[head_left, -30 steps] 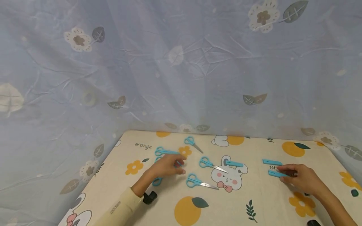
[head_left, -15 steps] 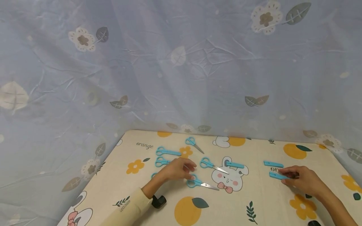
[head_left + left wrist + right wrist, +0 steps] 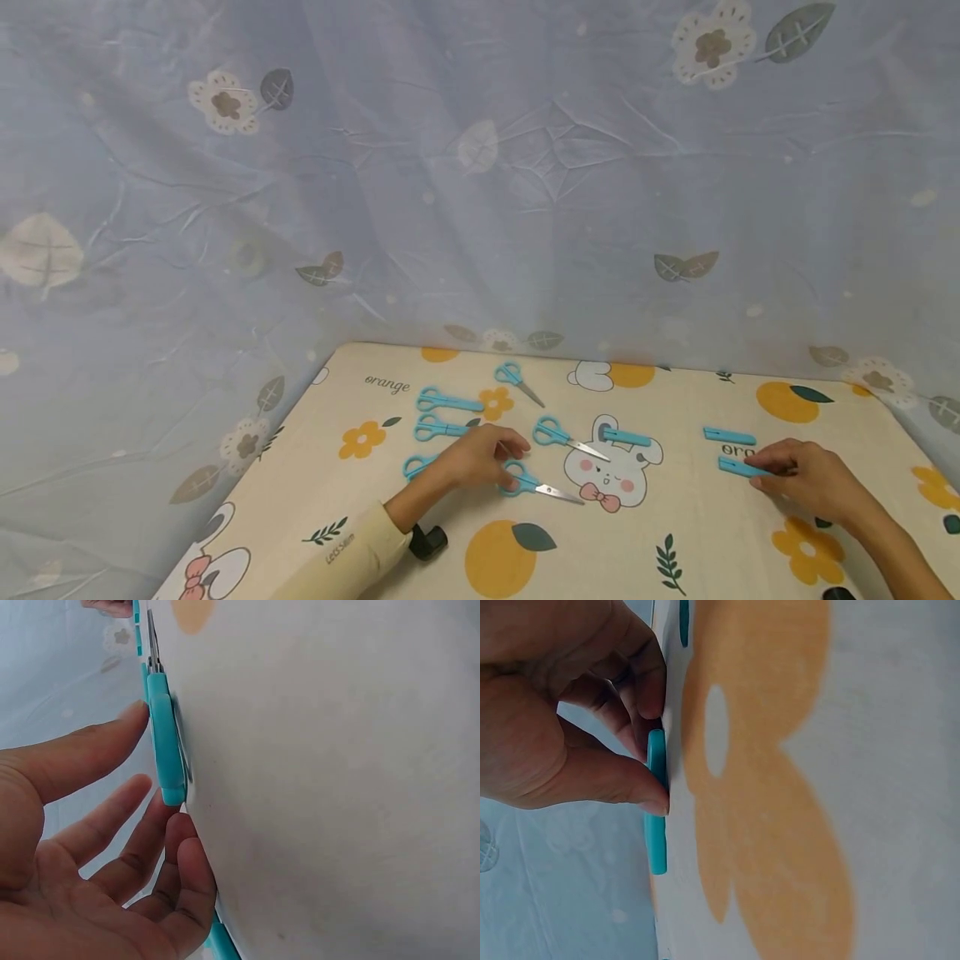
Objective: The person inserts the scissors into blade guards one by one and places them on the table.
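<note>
My left hand [image 3: 480, 458] is at the light-blue handle of a bare pair of scissors [image 3: 528, 483], whose blades point right. In the left wrist view the thumb tip lies right at the handle [image 3: 166, 742], while the other fingers are loosely bent by its near end. On the right, my right hand [image 3: 810, 477] pinches a light-blue blade cover [image 3: 737, 467] between thumb and fingers. The right wrist view has this cover [image 3: 656, 847] lying along the cloth. Behind it is a second blade cover [image 3: 729, 436]; a third cover [image 3: 627, 437] lies on the printed rabbit.
Two more bare scissors [image 3: 551, 432] and scissors [image 3: 512, 375] lie farther back. At left are covered scissors [image 3: 450, 402], another covered pair [image 3: 438, 427] and a third pair [image 3: 417, 465], partly hidden by the left arm. A patterned cloth [image 3: 592, 550] covers the table; a grey-blue curtain [image 3: 420, 208] hangs behind.
My left hand has moved right and toward me, from the covered scissors to the nearest bare pair. The right hand keeps its pinch on the cover. The view has shifted slightly.
</note>
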Tool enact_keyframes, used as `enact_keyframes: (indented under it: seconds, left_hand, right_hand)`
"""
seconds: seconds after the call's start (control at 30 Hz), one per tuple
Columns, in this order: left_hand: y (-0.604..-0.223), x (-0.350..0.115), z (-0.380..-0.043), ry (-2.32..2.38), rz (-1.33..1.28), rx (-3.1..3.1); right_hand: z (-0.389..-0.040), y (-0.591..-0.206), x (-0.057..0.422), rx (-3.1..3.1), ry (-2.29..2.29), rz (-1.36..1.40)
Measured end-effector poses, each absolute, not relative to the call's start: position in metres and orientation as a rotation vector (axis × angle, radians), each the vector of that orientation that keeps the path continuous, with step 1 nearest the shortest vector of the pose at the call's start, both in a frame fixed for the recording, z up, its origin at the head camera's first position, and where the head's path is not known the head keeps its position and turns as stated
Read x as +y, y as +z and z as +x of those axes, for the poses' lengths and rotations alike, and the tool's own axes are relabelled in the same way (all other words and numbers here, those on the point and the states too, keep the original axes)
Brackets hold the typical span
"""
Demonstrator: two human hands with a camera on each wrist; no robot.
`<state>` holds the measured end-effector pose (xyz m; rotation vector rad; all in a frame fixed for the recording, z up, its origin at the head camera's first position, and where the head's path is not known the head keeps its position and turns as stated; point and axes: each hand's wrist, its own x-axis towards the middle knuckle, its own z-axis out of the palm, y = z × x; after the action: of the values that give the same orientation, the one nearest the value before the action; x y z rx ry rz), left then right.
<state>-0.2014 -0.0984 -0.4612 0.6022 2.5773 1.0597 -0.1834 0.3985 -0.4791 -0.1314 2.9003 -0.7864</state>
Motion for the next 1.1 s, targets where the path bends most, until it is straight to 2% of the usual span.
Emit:
enact_keyframes:
  seconds: [0.67, 1.1]
  left_hand:
    - [-0.4624, -0.0958, -0.2003, 0.917, 0.683, 2.673]
    - [-0.4571, -0.0948, -0.1959, 0.855, 0.744, 2.662]
  right_hand:
    - [-0.1812, -0.4785, 0.3969, 2.967, -0.744, -0.237]
    - [-0.1778, -0.4805, 0.3941, 2.917, -0.886, -0.169]
